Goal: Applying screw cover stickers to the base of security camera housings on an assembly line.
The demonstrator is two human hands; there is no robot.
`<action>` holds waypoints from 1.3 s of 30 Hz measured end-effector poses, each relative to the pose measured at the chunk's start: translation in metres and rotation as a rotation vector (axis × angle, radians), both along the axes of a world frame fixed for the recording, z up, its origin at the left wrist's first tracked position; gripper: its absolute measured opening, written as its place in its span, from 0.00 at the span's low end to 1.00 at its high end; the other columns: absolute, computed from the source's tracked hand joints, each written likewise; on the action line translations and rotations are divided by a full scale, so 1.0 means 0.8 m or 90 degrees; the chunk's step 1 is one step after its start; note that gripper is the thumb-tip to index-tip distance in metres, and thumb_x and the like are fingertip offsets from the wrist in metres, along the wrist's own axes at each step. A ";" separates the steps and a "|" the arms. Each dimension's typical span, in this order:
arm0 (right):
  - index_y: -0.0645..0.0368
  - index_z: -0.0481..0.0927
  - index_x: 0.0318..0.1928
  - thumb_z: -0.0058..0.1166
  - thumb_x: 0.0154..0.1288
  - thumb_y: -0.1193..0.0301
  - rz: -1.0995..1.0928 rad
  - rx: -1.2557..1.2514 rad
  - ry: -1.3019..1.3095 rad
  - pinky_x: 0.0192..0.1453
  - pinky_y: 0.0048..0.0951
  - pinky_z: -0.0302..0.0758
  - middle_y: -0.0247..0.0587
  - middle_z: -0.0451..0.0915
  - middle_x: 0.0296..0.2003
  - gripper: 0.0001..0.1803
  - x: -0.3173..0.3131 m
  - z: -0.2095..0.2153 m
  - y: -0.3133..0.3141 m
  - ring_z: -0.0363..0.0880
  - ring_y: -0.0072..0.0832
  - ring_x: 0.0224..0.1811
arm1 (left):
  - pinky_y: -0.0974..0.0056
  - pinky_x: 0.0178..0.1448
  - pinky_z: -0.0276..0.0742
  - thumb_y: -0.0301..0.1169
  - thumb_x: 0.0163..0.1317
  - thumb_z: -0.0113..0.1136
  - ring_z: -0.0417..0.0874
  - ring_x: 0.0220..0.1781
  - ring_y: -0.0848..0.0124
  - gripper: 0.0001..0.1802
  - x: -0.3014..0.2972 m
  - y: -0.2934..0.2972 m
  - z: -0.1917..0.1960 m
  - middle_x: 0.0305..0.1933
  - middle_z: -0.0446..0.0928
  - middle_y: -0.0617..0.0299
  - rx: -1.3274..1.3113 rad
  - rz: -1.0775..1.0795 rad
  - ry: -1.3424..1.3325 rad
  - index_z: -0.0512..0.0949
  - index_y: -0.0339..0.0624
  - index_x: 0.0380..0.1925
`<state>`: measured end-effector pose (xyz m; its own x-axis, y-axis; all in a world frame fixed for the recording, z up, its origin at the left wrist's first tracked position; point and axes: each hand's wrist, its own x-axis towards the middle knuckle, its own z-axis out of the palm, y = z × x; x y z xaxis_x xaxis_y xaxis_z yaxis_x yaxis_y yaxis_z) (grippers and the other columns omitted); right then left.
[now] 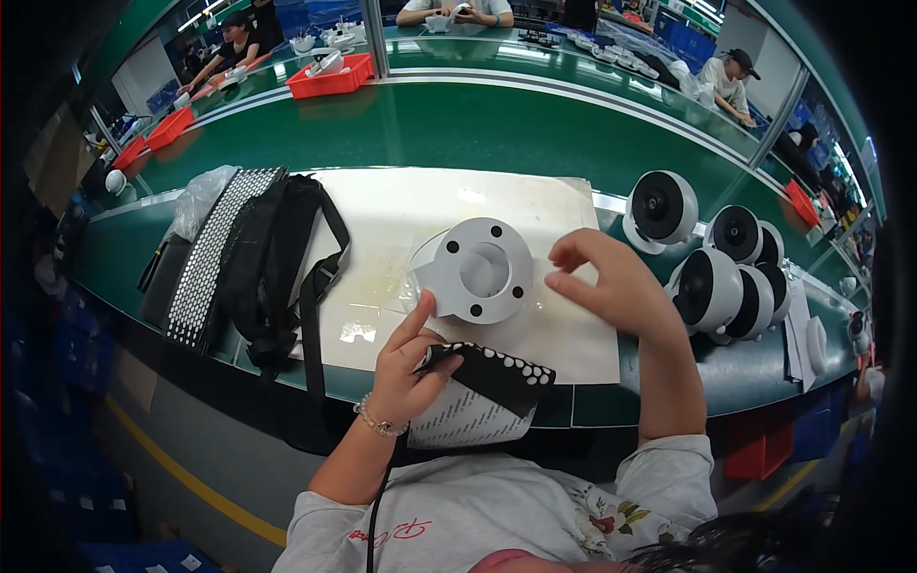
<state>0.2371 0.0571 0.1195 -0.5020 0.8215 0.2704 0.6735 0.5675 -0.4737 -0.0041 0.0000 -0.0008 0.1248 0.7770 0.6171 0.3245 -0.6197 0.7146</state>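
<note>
On the white work mat lies a white plastic base (521, 253), ring-shaped with a tab at its left and several black round pads on its face. My left hand (403, 374) grips a black sheet (501, 387) between thumb and fingers. This sheet has white round spots along its edge and a pale printed backing. My left index finger reaches to the tab of the base. My right hand (616, 282) hovers over the mat to the right of the base, apart from it. Its thumb and index finger are parted, with nothing visible between them.
Several white camera-like units with black round fronts (659, 205) stand at the right. A black strapped bag (277, 258) and a black white-dotted sheet (215, 258) lie left of the mat (564, 205). Red bins (330, 76) and people are beyond the green bench.
</note>
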 end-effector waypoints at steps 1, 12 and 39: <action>0.62 0.75 0.41 0.56 0.52 0.71 0.001 -0.207 0.137 0.46 0.30 0.70 0.38 0.76 0.37 0.15 0.006 -0.010 0.015 0.75 0.29 0.39 | 0.67 0.45 0.72 0.18 0.42 0.63 0.78 0.43 0.63 0.09 0.001 0.001 -0.001 0.62 0.60 0.43 -0.003 -0.023 -0.021 0.73 0.29 0.23; 0.61 0.72 0.37 0.51 0.57 0.65 -0.043 -0.427 0.690 0.30 0.17 0.66 0.31 0.74 0.27 0.12 -0.002 -0.041 0.057 0.71 0.16 0.27 | 0.69 0.39 0.72 0.19 0.41 0.63 0.78 0.37 0.67 0.09 -0.003 -0.004 0.005 0.57 0.67 0.47 -0.004 -0.032 -0.006 0.71 0.32 0.21; 0.65 0.52 0.63 0.32 0.62 0.45 -0.381 -0.045 -0.293 0.68 0.44 0.42 0.51 0.50 0.65 0.40 0.074 -0.174 0.123 0.44 0.40 0.69 | 0.68 0.43 0.71 0.19 0.43 0.63 0.77 0.41 0.64 0.10 0.001 -0.002 0.011 0.47 0.74 0.54 -0.020 -0.088 0.010 0.72 0.34 0.26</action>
